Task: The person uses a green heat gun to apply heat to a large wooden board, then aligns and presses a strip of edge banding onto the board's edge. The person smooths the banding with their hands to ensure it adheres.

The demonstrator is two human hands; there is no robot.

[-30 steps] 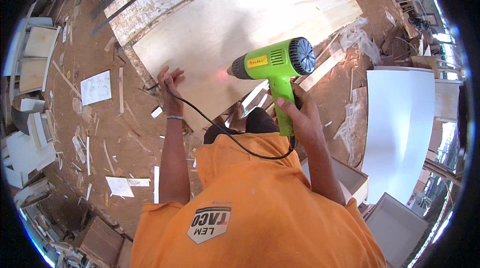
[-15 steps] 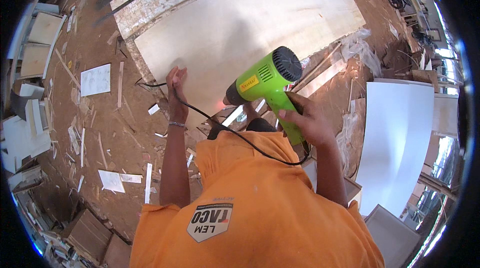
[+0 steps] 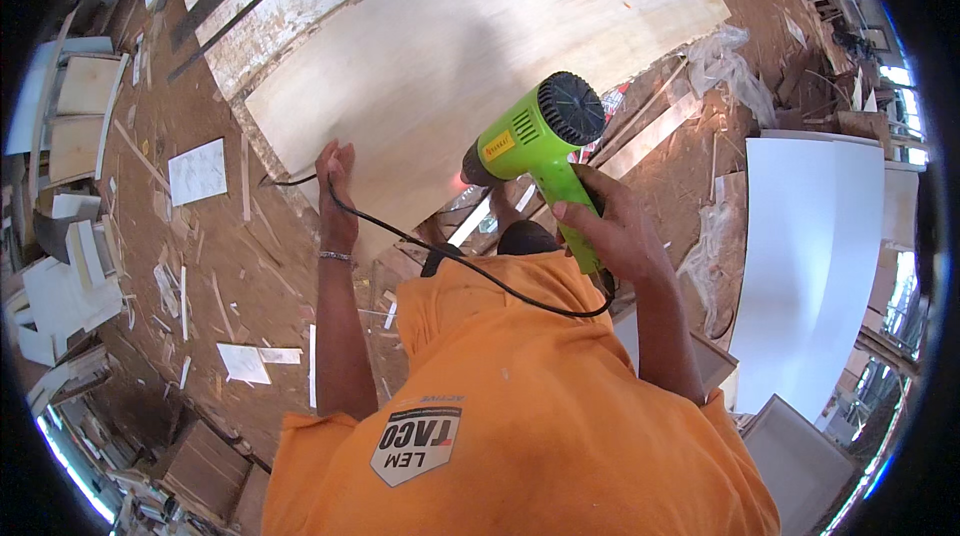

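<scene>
My right hand (image 3: 618,228) is wrapped round the handle of a green heat gun (image 3: 530,141) with a dark nozzle. The nozzle points left over the near edge of a large pale wooden board (image 3: 380,96), and its tip glows reddish. A black power cord (image 3: 455,258) loops from the base of the handle across to my left hand (image 3: 338,186). There the fingers are closed on the cord beside the board's near left corner. A bracelet circles my left wrist.
White panels (image 3: 805,266) stand at the right, near crumpled clear plastic (image 3: 735,71). Wood strips and white offcuts (image 3: 198,173) litter the brown floor. Stacked boards (image 3: 90,96) line the left side, and a grey panel (image 3: 800,461) lies at the lower right.
The view has shifted slightly. The heat gun and my right hand sit a little higher in the picture; my left hand is slightly further left. Both grips stay the same.
</scene>
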